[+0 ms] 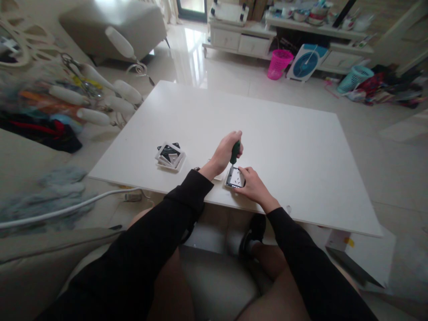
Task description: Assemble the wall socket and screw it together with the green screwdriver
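My left hand (224, 153) is wrapped round the dark green handle of a screwdriver (235, 153), which points down. Its tip meets the far left part of a wall socket (237, 177) with a white face and a dark frame. With thumb and fingers, my right hand (253, 183) grips the socket by its right side against the table. A pale flat piece (218, 176) lies partly hidden beneath my left wrist. Further left sits a small stack of white frames (170, 157) with black plates and small white parts among them.
The white table (284, 147) spans the middle of the view, its near edge just before my legs. A small clear round object (289, 208) lies near that edge. A white cable (76, 205) runs at lower left. A pink basket (279, 64) and a blue fan (306, 63) stand beyond.
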The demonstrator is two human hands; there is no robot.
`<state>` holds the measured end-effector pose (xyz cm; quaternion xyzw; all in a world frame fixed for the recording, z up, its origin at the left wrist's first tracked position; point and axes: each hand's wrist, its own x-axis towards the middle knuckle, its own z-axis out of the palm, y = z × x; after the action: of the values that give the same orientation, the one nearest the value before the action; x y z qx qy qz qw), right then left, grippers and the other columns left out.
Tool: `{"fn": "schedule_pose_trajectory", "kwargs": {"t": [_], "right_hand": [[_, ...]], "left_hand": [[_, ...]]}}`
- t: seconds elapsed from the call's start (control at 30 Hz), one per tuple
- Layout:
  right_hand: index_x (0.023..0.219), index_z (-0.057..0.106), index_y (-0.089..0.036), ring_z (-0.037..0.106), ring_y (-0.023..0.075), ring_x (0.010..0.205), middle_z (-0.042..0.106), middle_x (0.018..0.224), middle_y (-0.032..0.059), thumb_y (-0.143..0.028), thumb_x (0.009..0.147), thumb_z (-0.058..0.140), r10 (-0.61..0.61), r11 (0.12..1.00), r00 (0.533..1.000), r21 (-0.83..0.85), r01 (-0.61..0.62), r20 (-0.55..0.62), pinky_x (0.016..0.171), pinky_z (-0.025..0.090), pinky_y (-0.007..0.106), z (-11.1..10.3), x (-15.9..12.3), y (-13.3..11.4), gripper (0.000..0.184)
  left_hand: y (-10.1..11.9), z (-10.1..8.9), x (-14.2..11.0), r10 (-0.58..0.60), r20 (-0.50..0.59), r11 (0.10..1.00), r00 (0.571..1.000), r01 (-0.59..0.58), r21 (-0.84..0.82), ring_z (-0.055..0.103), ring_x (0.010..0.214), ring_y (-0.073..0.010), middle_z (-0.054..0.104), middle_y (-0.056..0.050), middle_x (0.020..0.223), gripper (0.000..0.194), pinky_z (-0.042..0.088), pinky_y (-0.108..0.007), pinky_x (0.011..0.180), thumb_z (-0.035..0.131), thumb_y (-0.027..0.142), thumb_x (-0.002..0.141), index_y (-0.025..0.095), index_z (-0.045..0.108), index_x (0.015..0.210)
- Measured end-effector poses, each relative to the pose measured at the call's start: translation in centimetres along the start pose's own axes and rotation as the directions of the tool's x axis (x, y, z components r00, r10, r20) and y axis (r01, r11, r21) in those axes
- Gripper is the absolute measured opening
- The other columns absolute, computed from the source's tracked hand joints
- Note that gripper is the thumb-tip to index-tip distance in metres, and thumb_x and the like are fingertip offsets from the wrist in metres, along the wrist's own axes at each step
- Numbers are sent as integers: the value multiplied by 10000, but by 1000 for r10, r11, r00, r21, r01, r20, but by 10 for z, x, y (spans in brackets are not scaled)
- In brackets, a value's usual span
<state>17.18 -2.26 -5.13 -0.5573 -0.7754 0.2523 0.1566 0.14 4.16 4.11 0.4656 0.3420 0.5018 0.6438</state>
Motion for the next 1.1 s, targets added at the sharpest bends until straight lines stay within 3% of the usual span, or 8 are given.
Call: {"fn": "schedule_pose_trajectory", "kwargs": {"t": [0.1,0.23,0.37,0.53,0.67,0.8,0.93,1.1], "right_hand": [[1459,516,-163,575,353,1177,563,1259,164,-349,739,832,-15,1000,1000,2,15,-9,1036,512,496,0,0,1,807],[1449,523,-167,580,344,1151,565,1234,156,-349,736,836,-27,1000,1000,6,27,-9,1022,518,493,0,0,1,799],[1442,531,-163,582,342,1148,565,1231,156,-333,724,842,-17,1000,1000,6,17,-11,1019,521,486,0,0,1,800],[1457,518,-163,580,346,1168,565,1254,164,-348,733,841,-16,1000,1000,7,16,-7,1032,515,493,0,0,2,814],[1468,509,-159,579,339,1172,560,1266,166,-349,746,832,-14,1000,1000,7,14,-4,1040,511,486,0,0,2,814],[1461,518,-158,578,341,1170,563,1259,162,-347,740,833,-11,1000,1000,-1,11,-2,1042,509,486,-1,0,0,809],[1457,517,-162,574,347,1178,563,1262,162,-335,736,830,-9,1000,1000,-3,9,0,1038,511,492,-1,-1,-1,805],[1460,515,-184,576,351,1178,564,1260,157,-336,729,841,-2,1000,1000,3,2,-3,1039,509,500,0,-1,0,815]], "left_hand": [[0,2,-2,0,24,1000,1000,0,7,550,575,-73,584,30,668,386,411,-210,556,650,506,946,195,514,761],[5,3,-2,-1,6,998,1000,1,64,567,602,-85,587,11,654,416,423,-221,583,686,524,925,173,584,728],[7,0,0,-27,28,997,999,24,80,601,619,-111,632,-13,662,481,446,-241,599,557,604,978,168,639,793],[0,-2,1,30,36,1000,999,-30,2,525,539,-106,559,33,580,425,431,-236,570,451,569,1026,207,547,826],[1,2,-3,-1,45,1000,999,1,10,538,583,-87,580,33,659,394,429,-218,588,587,538,977,210,476,790],[10,4,-7,-43,50,996,998,39,82,526,591,-79,575,18,677,429,408,-219,574,675,547,930,182,540,747],[14,2,-6,-35,55,994,998,29,101,584,630,-112,624,-20,679,483,445,-241,602,578,599,971,170,624,753],[9,1,-5,-37,-9,998,999,37,50,551,552,-116,563,23,581,470,454,-244,598,442,601,1022,202,608,840]]}}
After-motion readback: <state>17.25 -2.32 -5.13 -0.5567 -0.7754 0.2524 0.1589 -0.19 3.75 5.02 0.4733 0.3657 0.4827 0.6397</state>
